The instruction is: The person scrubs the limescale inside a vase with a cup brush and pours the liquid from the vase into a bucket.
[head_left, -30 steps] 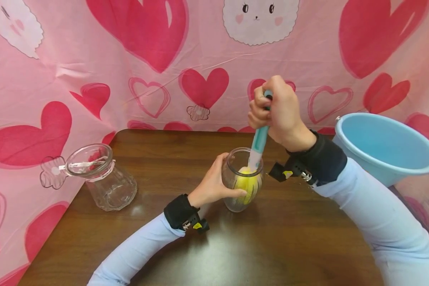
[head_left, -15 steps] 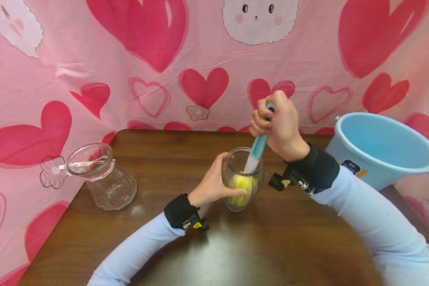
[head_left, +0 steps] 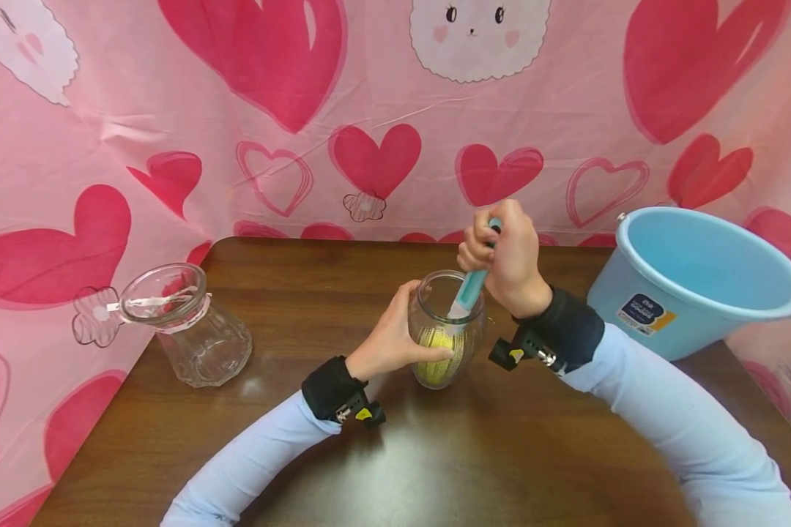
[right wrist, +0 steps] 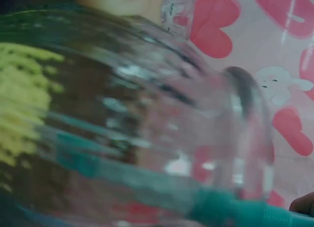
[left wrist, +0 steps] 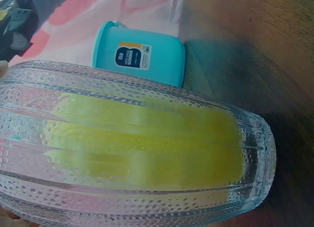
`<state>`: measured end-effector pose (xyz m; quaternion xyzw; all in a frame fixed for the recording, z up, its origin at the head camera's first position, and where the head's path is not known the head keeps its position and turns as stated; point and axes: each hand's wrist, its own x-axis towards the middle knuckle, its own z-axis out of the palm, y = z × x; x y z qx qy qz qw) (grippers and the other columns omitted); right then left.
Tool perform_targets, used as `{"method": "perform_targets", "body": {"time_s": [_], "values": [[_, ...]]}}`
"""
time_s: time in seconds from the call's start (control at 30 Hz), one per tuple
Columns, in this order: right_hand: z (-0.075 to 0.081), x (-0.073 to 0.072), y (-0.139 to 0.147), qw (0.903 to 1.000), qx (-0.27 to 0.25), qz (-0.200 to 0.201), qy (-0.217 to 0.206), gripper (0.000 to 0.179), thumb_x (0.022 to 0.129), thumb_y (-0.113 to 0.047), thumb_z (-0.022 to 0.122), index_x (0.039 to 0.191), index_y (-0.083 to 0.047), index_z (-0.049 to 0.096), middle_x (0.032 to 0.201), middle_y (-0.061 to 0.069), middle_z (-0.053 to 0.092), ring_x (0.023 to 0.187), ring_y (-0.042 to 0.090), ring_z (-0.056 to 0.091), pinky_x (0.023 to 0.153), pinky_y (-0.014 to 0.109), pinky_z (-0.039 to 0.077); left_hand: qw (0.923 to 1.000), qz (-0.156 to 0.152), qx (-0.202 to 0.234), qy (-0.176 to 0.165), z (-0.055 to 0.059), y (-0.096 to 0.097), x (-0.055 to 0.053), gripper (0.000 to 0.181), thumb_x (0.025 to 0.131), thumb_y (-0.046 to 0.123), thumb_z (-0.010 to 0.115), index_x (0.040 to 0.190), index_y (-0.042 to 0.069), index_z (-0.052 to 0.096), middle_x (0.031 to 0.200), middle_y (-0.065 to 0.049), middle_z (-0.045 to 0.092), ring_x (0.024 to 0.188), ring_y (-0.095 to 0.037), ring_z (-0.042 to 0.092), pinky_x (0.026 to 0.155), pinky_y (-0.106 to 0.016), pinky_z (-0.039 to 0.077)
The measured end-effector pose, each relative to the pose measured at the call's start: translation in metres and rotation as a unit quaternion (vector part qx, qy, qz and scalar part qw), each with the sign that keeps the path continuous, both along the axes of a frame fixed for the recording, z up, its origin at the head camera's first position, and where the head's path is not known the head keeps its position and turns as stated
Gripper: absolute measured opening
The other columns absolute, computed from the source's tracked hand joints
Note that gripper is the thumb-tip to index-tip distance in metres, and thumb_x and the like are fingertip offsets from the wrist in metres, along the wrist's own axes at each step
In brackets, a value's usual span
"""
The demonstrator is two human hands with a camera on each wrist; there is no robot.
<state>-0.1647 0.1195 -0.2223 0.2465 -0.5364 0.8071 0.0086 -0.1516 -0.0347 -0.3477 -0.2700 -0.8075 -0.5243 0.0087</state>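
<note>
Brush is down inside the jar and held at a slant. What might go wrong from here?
The glass jar might tip or slide, since only the left grip steadies it while the right grip holds the teal-handled brush at a slant.

The brush also leans close to the jar's mouth, so a sideways jerk might knock the glass.

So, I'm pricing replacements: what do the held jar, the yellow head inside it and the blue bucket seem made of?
Held jar: likely clear, glossy glass, from its see-through, dimpled wall and highlights, though plastic is possible.
Yellow head: perhaps sponge, given its solid, matte colour, but the dimples blur its texture.
Blue bucket: probably plastic, opaque with a smooth sheen.
</note>
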Motion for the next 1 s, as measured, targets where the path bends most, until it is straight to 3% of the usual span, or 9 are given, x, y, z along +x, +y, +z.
{"method": "perform_targets", "body": {"time_s": [0.2,0.4,0.77,1.0], "values": [[-0.014,-0.002,-0.003,0.9998,-0.01,-0.007,0.013,0.032,0.083,-0.009,0.013,0.051,-0.01,0.016,0.043,0.001,0.012,0.036,0.015,0.005,0.039,0.029,0.003,1.0,-0.001,0.0,-0.007,0.001,0.0,0.0,0.092,0.061,0.019,0.084,0.131,0.003,0.027,0.127,-0.01,0.04,0.115,-0.02,0.042,0.096,-0.037,0.037],[-0.015,-0.001,-0.005,0.9995,-0.014,-0.023,0.019,0.033,0.084,-0.009,0.014,0.05,-0.01,0.017,0.043,0.001,0.012,0.037,0.015,0.006,0.039,0.029,0.004,1.0,0.003,-0.001,-0.006,0.001,-0.001,0.0,0.091,0.061,0.019,0.084,0.13,0.004,0.027,0.126,-0.01,0.04,0.114,-0.02,0.043,0.096,-0.037,0.037],[0.017,0.011,0.01,0.9983,-0.055,-0.015,0.006,0.029,0.078,-0.009,0.011,0.05,-0.013,0.019,0.043,-0.001,0.015,0.038,0.013,0.009,0.04,0.028,0.006,0.9998,0.0,0.007,-0.019,0.0,0.0,0.0,0.092,0.061,0.018,0.084,0.131,0.003,0.027,0.128,-0.013,0.04,0.118,-0.021,0.04,0.099,-0.04,0.034],[0.038,0.019,0.02,0.9909,-0.132,0.008,-0.024,0.033,0.081,-0.008,0.008,0.05,-0.012,0.021,0.043,0.001,0.017,0.036,0.012,0.013,0.039,0.026,0.007,0.9997,0.0,0.007,-0.024,0.0,0.0,0.0,0.092,0.061,0.019,0.084,0.131,0.004,0.026,0.128,-0.012,0.04,0.119,-0.022,0.041,0.1,-0.04,0.034]]}}
